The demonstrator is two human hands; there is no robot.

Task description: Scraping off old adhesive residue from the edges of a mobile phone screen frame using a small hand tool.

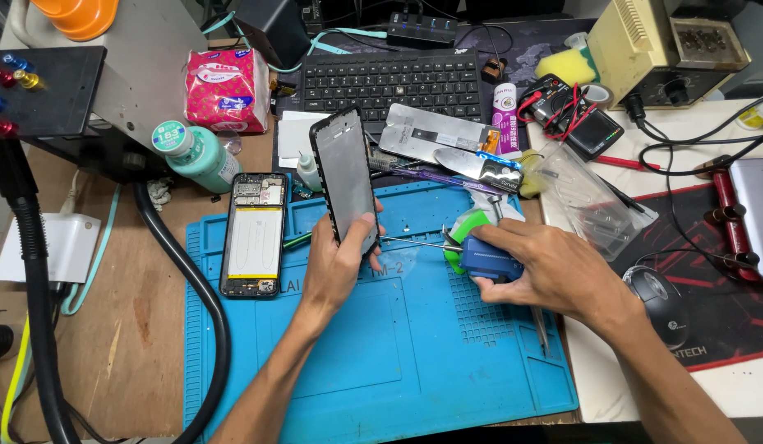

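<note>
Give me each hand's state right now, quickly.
Left hand: closed on a phone frame, held upright above the blue mat.
Right hand: closed on a blue tool.

Blue tool (490, 261) mostly hidden in right hand (554, 267); orange object (76, 15) cut off.

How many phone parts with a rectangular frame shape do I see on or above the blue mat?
2. The left hand holds a black phone frame upright above the blue silicone work mat. An opened black phone body lies flat on the mat's left edge. Others may be hidden.
</note>
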